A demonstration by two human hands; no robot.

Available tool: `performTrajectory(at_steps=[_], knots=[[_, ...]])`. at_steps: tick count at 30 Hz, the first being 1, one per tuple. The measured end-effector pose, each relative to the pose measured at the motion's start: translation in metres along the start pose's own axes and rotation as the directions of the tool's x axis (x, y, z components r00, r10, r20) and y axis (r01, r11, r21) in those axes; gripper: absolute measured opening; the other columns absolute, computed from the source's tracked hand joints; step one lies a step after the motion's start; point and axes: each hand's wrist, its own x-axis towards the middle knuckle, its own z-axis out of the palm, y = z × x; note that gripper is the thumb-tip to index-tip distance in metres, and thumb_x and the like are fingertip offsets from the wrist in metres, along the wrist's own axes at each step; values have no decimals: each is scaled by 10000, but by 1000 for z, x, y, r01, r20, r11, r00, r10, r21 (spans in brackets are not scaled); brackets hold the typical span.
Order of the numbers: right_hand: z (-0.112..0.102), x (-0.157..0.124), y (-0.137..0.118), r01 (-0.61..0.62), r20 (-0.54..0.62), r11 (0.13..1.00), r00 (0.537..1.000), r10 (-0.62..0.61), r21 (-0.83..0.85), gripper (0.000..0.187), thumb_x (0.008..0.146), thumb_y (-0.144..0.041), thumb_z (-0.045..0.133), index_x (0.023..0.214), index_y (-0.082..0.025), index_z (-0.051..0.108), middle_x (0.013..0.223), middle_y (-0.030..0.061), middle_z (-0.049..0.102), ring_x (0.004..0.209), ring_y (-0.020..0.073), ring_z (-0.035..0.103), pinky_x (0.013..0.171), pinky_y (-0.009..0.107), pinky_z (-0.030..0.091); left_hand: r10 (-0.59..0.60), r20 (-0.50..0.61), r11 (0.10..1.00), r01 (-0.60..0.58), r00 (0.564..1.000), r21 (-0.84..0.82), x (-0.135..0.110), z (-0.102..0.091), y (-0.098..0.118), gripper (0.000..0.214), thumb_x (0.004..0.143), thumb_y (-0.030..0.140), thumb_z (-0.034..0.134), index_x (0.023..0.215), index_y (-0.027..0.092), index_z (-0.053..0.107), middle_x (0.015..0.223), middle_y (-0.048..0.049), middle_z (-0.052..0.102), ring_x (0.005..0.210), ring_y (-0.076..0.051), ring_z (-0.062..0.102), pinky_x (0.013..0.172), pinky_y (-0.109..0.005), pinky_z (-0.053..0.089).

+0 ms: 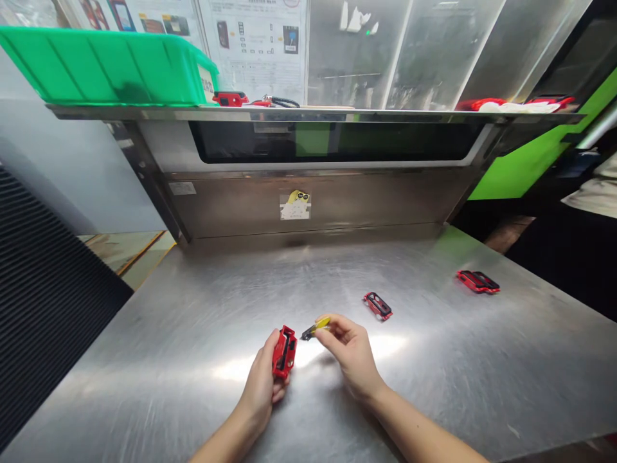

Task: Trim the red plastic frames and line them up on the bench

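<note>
My left hand [263,379] is closed around a red plastic casing [284,352] with black inside its frame, tilted up above the steel table [202,399]. Between the thumb and fingers of my right hand [354,354] is a small yellow-and-black utility knife [317,328]. Its dark tip points left at the casing's upper right edge, a small gap apart from it. To the right of my right hand, a second red and black casing [378,306] lies flat on the table.
Farther right lie more red and black casings [478,281], close together. Across the back runs a metal shelf [366,116] with a green bin [106,71] and red parts [231,98]. A ribbed black surface [53,302] borders the left. Part of another person [595,190] shows at right.
</note>
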Motion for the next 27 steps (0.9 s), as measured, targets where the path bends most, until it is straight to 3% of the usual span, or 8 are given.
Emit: performTrajectory(at_steps=[3,7,12,15,18,22,27], knots=[[-2,4,0,-46,-29,996,999,44,-77,194,700,-333,658,785,-160,635,702,26,619,601,149,501,543,241,388,-16,51,999,18,999,-39,-3,0,2,533,555,689,584,511,183,423,347,71,403,277,-8,203,292,-144,109],[0,4,7,-92,45,962,993,107,-258,179,697,-299,608,802,-156,628,739,32,640,531,129,469,507,240,368,-59,224,993,81,973,-90,-5,-2,5,496,567,649,615,551,177,463,341,71,412,272,-6,178,291,-139,93],[-1,3,18,-83,37,932,994,102,-353,351,685,-259,555,1011,-153,633,925,82,632,833,227,591,802,350,445,-71,385,980,136,920,-144,-3,-6,4,456,621,604,614,559,172,479,325,72,390,263,-4,151,281,-135,99],[-4,3,18,-6,-26,903,1000,-6,-429,355,710,-279,568,1046,-179,625,989,92,608,943,255,558,858,382,420,-75,419,973,159,905,-169,-2,-7,2,445,634,585,621,559,169,481,329,69,396,262,-2,155,277,-132,107],[-5,4,12,61,-51,886,994,-95,-459,184,766,-317,555,881,-188,617,884,67,603,892,240,546,778,337,424,-82,435,968,176,897,-180,-3,-7,1,440,638,575,627,559,167,483,330,68,395,265,-1,151,275,-130,108],[-3,4,6,57,-30,904,997,-77,-424,209,824,-348,485,791,-179,602,782,44,590,754,205,543,642,278,394,-82,436,966,180,896,-188,-4,-7,2,442,638,576,631,564,166,483,332,66,394,271,-3,155,276,-127,112],[-2,2,5,0,-3,939,1000,-1,-343,279,828,-380,454,792,-169,633,781,49,609,762,206,544,630,264,375,-76,443,971,168,893,-172,-3,-8,3,445,656,585,610,571,168,482,333,66,393,273,-4,150,277,-128,107]])
